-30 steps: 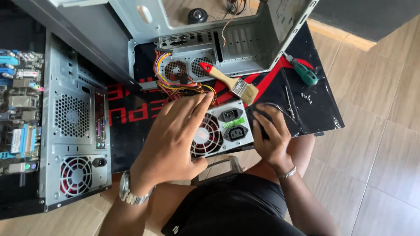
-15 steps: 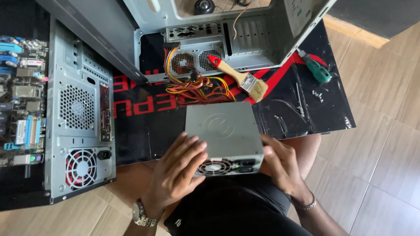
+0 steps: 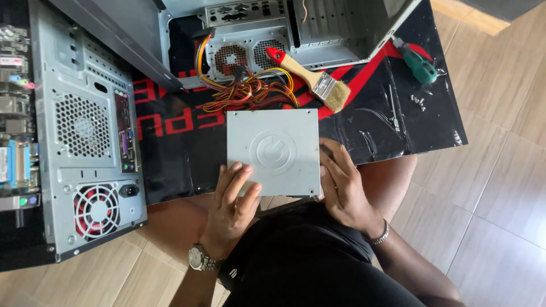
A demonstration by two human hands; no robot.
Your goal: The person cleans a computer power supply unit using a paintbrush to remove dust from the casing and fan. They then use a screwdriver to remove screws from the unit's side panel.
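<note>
Hands on both flanks, we hold the grey power supply box (image 3: 273,152) at the near edge of the black mat (image 3: 182,159), just above our lap, its plain stamped face turned up. We judge the step in hand to be turning and inspecting the unit, which sits outside the open case (image 3: 318,28) while its bundle of coloured wires (image 3: 250,91) trails back toward that case. Our left hand (image 3: 230,207) lies with fingers spread against the box's lower left corner, palm angled up, the watch wrist bent toward us. Our right hand (image 3: 344,187) cups the right wall, fingers curled along the edge and thumb hidden; both grips are loosely closed on the box. A next move would call for a firm two-sided hold and slack in the wires, so nothing drags the paintbrush (image 3: 310,77) lying just beyond. A second tower (image 3: 91,142) stands well apart at left, a green-handled screwdriver (image 3: 418,62) at far right.
</note>
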